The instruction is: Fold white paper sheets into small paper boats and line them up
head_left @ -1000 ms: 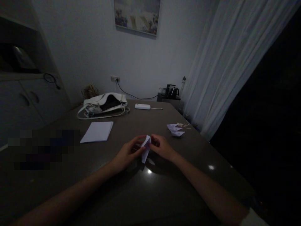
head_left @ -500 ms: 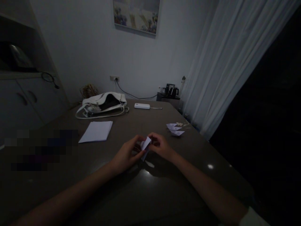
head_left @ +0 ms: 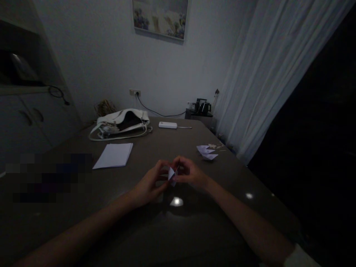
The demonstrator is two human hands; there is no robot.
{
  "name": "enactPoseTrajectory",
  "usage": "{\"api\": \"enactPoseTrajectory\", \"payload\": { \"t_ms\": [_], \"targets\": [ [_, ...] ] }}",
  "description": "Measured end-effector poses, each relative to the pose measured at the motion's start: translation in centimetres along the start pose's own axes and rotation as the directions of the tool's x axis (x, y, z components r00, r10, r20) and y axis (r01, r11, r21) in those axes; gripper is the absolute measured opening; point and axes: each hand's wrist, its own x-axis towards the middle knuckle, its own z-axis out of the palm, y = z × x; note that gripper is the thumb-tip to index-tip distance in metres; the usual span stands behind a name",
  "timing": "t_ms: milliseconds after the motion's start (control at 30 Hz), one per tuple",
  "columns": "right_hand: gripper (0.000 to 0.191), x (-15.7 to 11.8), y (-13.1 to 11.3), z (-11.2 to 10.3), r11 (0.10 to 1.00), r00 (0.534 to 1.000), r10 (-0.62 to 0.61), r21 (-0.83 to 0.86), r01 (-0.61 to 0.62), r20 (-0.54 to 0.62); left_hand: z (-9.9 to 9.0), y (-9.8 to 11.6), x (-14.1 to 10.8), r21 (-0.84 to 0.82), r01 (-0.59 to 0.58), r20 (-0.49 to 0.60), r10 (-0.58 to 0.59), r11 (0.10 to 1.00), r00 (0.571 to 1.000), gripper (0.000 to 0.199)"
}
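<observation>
One dark tabletop (head_left: pixel 178 237) is seen, with a white handbag (head_left: pixel 114 118) laid toward its far left and a stack of paper sheets (head_left: pixel 114 155) placed nearer. Over the middle, the left hand (head_left: pixel 148 185) and the right hand (head_left: pixel 193 175) are brought close; beyond the right one, a cluster of folded paper shapes (head_left: pixel 207 152) is set. A folded white paper (head_left: pixel 171 175) is pinched between the fingers of both hands. Its outline, long and narrow a second ago, is now shown shorter and pointed, so folding is judged under way; no brand, label or writing can be read

Left hand (head_left: pixel 151 182), right hand (head_left: pixel 191 174) pinching folded paper (head_left: pixel 172 177).
</observation>
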Motion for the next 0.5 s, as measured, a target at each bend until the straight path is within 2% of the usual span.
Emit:
{"api": "enactPoseTrajectory", "payload": {
  "t_ms": [100,267,500],
  "targets": [
    [0.035,0.1,0.1,-0.1,1.000,1.000,-0.003,-0.011,0.003,-0.005,0.0,-0.4,-0.1,-0.034,-0.021,-0.005,0.021,0.999,1.000,0.038],
    [0.044,0.1,0.3,0.1,1.000,0.998,-0.018,0.021,0.019,-0.060,-0.2,-0.1,-0.1,0.008,-0.029,0.029,0.029,1.000,0.999,0.037],
    [0.041,0.2,0.5,-0.1,0.997,0.999,-0.016,0.070,0.019,-0.037,-0.4,0.6,0.1,0.075,-0.059,0.052,0.055,0.995,0.997,0.035]
  ]
}}
